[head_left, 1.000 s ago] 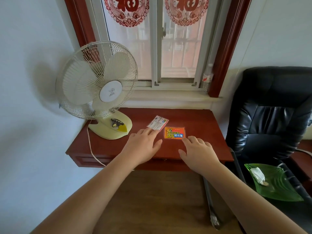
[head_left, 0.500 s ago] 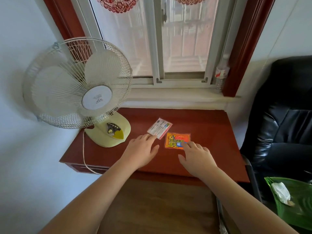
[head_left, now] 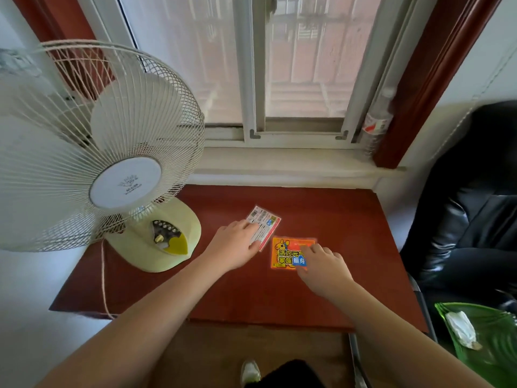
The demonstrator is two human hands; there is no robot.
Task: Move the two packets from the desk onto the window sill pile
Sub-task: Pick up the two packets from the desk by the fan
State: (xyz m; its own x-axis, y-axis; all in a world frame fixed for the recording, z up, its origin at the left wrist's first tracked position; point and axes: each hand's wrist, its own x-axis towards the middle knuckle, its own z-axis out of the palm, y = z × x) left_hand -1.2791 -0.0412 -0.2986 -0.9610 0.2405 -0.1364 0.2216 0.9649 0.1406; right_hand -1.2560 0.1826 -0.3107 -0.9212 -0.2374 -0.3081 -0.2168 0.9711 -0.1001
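Observation:
Two flat packets lie side by side on the red-brown desk (head_left: 335,219). The white packet (head_left: 265,223) with small print lies tilted, and the fingertips of my left hand (head_left: 235,247) rest on its left half. The orange packet (head_left: 285,253) with yellow characters lies to its right; the fingers of my right hand (head_left: 324,267) press on its right part. Neither packet is lifted off the desk. The pale window sill (head_left: 279,166) runs behind the desk; I see no pile on it.
A cream table fan (head_left: 112,163) stands on the desk's left end, its cord hanging over the front. A plastic bottle (head_left: 375,127) stands at the sill's right corner. A black leather chair (head_left: 470,214) and a green dish (head_left: 486,340) with crumpled paper are on the right.
The view has moved closer and tilted down. Both hands slid forward onto the packets: the left fingers now cover the white one, the right fingers lie on the orange one.

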